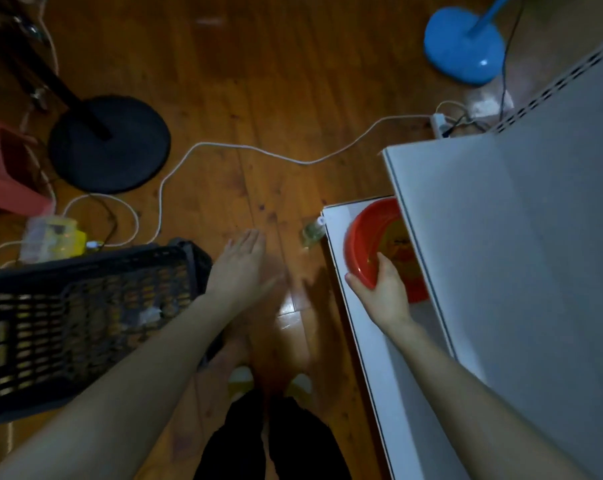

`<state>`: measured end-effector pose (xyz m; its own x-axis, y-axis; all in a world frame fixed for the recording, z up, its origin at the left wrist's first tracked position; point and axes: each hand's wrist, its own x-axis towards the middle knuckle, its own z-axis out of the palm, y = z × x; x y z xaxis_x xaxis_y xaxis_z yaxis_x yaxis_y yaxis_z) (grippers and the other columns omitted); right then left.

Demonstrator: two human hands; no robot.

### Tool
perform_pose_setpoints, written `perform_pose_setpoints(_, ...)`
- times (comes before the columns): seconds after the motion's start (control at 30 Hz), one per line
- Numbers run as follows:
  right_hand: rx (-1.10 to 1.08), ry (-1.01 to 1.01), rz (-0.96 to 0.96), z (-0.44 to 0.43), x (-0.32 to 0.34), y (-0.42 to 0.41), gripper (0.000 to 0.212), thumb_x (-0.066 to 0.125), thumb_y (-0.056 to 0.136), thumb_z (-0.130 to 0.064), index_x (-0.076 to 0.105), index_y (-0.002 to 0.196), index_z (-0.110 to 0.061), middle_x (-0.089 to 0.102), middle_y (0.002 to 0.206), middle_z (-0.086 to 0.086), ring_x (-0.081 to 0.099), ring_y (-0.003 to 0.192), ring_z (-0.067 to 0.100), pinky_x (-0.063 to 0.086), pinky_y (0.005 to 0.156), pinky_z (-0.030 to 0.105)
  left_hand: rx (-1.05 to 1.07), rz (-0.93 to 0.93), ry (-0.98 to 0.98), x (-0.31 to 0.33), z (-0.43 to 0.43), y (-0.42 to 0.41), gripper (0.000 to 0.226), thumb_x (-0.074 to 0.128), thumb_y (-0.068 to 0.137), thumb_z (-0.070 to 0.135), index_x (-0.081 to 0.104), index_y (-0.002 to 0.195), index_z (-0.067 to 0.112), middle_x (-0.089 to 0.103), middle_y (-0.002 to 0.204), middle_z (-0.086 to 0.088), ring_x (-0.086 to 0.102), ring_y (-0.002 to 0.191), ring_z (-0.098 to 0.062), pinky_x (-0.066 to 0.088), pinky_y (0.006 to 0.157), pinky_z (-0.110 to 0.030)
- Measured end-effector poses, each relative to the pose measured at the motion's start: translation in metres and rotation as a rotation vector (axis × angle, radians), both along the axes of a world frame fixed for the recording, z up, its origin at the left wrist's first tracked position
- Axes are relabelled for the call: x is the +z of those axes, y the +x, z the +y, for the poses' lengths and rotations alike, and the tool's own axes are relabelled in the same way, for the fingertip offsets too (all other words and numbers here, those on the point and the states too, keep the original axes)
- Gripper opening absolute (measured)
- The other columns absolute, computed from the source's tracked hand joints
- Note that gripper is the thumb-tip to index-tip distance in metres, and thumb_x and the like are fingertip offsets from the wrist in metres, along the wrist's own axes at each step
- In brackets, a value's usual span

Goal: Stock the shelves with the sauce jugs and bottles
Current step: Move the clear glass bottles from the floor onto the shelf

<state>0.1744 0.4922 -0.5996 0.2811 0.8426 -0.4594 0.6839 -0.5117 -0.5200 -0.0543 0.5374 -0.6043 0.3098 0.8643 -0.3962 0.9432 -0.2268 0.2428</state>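
My right hand (385, 296) grips the near rim of a red bowl (369, 244) that sits on the lower white shelf (372, 341), partly hidden under the grey upper shelf (521, 271). An orange-labelled item lies beneath or behind the bowl; what it is I cannot tell. My left hand (239, 263) hovers over the wooden floor with flat, spread fingers, holding nothing. A small clear bottle (312, 230) with a white cap stands on the floor at the shelf's far corner. A black plastic crate (85, 327) sits at my left.
A black fan base (109, 143) and a blue fan base (464, 46) stand on the floor. A white cable (244, 150) runs across to a power strip (442, 124). A red stool (6, 178) and yellow-clear container (51, 237) are at left. My feet (272, 382) are below.
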Motion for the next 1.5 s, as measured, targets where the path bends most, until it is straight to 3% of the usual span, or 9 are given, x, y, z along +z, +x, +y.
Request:
perform_pose_setpoints(0.23, 0.013, 0.061, 0.004, 0.041, -0.187, 0.004, 0.078, 0.064, 0.085, -0.033, 0.024, 0.143, 0.0, 0.033, 0.148, 0.018, 0.028, 0.138, 0.027, 0.021, 0.11, 0.028, -0.005, 0.016, -0.037, -0.209, 0.023, 0.03, 0.087, 0.044, 0.087, 0.058, 0.007, 0.147, 0.007, 0.013, 0.156, -0.01, 0.01, 0.144, -0.02, 0.006, 0.117, -0.038)
perform_pose_setpoints(0.4, 0.003, 0.162, 0.034, 0.08, -0.3, 0.012, 0.083, 0.067, 0.082, -0.034, 0.022, 0.144, -0.002, 0.03, 0.15, 0.015, 0.027, 0.139, 0.025, 0.022, 0.111, 0.03, 0.032, -0.094, -0.015, -0.341, 0.058, 0.059, 0.096, 0.055, 0.081, 0.057, 0.007, 0.146, 0.005, 0.017, 0.155, -0.01, 0.012, 0.144, -0.021, 0.007, 0.116, -0.039)
perform_pose_setpoints(0.63, 0.04, 0.368, 0.108, 0.132, -0.385, 0.013, 0.08, 0.075, 0.075, -0.029, 0.033, 0.139, -0.007, 0.045, 0.139, 0.01, 0.042, 0.13, 0.022, 0.036, 0.107, 0.035, 0.091, -0.359, 0.004, -0.451, 0.113, 0.105, 0.106, 0.069, 0.077, 0.045, -0.001, 0.147, 0.006, 0.014, 0.156, -0.011, 0.014, 0.143, -0.022, 0.007, 0.115, -0.038)
perform_pose_setpoints(0.8, 0.017, 0.483, 0.157, 0.147, -0.407, 0.012, 0.061, 0.074, 0.075, -0.02, 0.045, 0.128, -0.013, 0.058, 0.12, 0.002, 0.054, 0.113, 0.019, 0.043, 0.095, 0.031, 0.135, -0.645, -0.042, -0.486, 0.132, 0.123, 0.098, 0.073, 0.074, 0.02, 0.009, 0.148, 0.01, 0.037, 0.145, -0.016, 0.039, 0.13, -0.033, 0.035, 0.105, -0.043)
perform_pose_setpoints(1.0, -0.043, 0.495, 0.246, 0.126, -0.398, 0.005, 0.059, 0.075, 0.071, -0.019, 0.051, 0.125, -0.016, 0.059, 0.109, -0.007, 0.059, 0.106, 0.014, 0.047, 0.096, 0.04, 0.207, -0.808, 0.0, -0.48, 0.115, 0.119, 0.076, 0.072, 0.07, 0.01, 0.036, 0.137, 0.006, 0.052, 0.13, -0.015, 0.049, 0.121, -0.029, 0.033, 0.095, -0.02)
perform_pose_setpoints(1.13, -0.077, 0.464, 0.285, 0.098, -0.354, -0.008, 0.054, 0.075, 0.067, -0.024, 0.056, 0.118, -0.02, 0.063, 0.103, -0.009, 0.061, 0.099, 0.009, 0.051, 0.09, 0.037, 0.267, -0.913, -0.064, -0.432, 0.078, 0.105, 0.077, 0.074, 0.064, 0.036, 0.043, 0.13, 0.015, 0.055, 0.127, -0.006, 0.052, 0.118, -0.022, 0.044, 0.097, -0.039)
perform_pose_setpoints(1.2, -0.103, 0.456, 0.307, 0.085, -0.317, -0.017, 0.05, 0.078, 0.068, -0.019, 0.058, 0.114, -0.02, 0.065, 0.097, -0.011, 0.061, 0.093, 0.005, 0.051, 0.086, 0.031, 0.348, -0.955, -0.079, -0.394, 0.056, 0.096, 0.081, 0.071, 0.06, 0.047, 0.043, 0.131, 0.017, 0.054, 0.128, -0.003, 0.052, 0.118, -0.019, 0.045, 0.097, -0.04)
perform_pose_setpoints(1.33, -0.115, 0.44, 0.359, 0.065, -0.223, -0.037, 0.049, 0.08, 0.068, -0.015, 0.06, 0.112, -0.018, 0.064, 0.094, -0.017, 0.061, 0.088, -0.002, 0.052, 0.083, 0.026, 0.482, -1.021, -0.138, -0.288, 0.028, 0.077, 0.079, 0.064, 0.052, 0.047, 0.037, 0.125, 0.032, 0.051, 0.121, 0.01, 0.048, 0.109, 0.002, 0.038, 0.089, -0.006)
perform_pose_setpoints(1.5, -0.041, 0.435, 0.418, 0.056, -0.082, -0.051, 0.044, 0.08, 0.069, -0.016, 0.06, 0.108, -0.021, 0.062, 0.091, -0.022, 0.058, 0.083, -0.014, 0.045, 0.071, 0.005, 0.528, -1.022, -0.172, -0.15, 0.009, 0.045, 0.073, 0.079, 0.053, 0.038, 0.048, 0.12, 0.043, 0.061, 0.119, 0.007, 0.058, 0.11, -0.014, 0.049, 0.092, -0.043)
